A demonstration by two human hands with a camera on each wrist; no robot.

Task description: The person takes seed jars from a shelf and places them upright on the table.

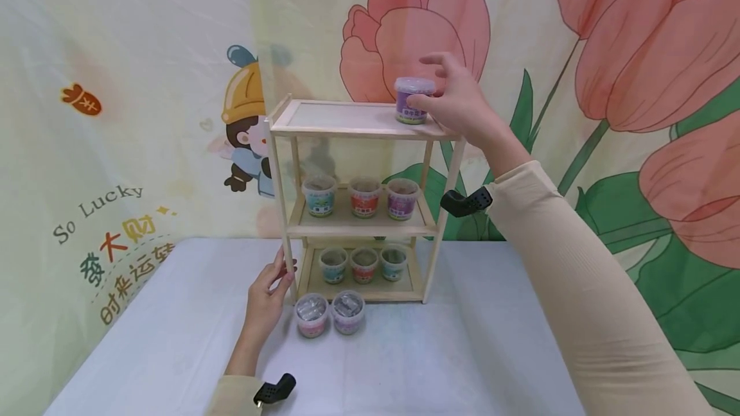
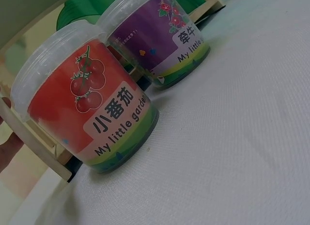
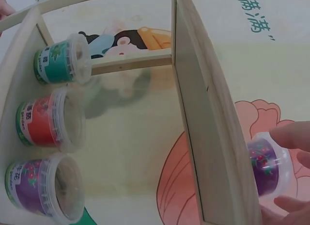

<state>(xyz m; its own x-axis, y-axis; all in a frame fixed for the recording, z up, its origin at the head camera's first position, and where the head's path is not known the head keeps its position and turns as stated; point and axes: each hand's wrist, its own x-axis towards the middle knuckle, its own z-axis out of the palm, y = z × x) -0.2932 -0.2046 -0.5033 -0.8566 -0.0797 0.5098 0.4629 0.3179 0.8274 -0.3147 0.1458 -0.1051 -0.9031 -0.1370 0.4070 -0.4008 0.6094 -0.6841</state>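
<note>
A three-tier wooden shelf (image 1: 352, 126) stands on the white-covered table. My right hand (image 1: 429, 92) reaches to its top board and pinches a purple-labelled tub (image 1: 413, 101) standing at the right end there. The right wrist view shows that tub (image 3: 267, 163) between my fingertips (image 3: 292, 136), beyond the top board (image 3: 213, 128). My left hand (image 1: 282, 276) holds the shelf's front left post (image 1: 279, 210) low down. Just right of it on the table are a red tomato tub (image 1: 312, 315) (image 2: 92, 104) and a purple tub (image 1: 347, 311) (image 2: 160, 36).
The middle shelf carries a teal tub (image 1: 319, 195) (image 3: 60, 60), a red tub (image 1: 364, 197) (image 3: 46, 120) and a purple tub (image 1: 401, 198) (image 3: 38, 186). Three more tubs (image 1: 363, 265) sit on the bottom shelf. A printed cloth backdrop (image 1: 636, 82) hangs behind the table (image 1: 462, 352).
</note>
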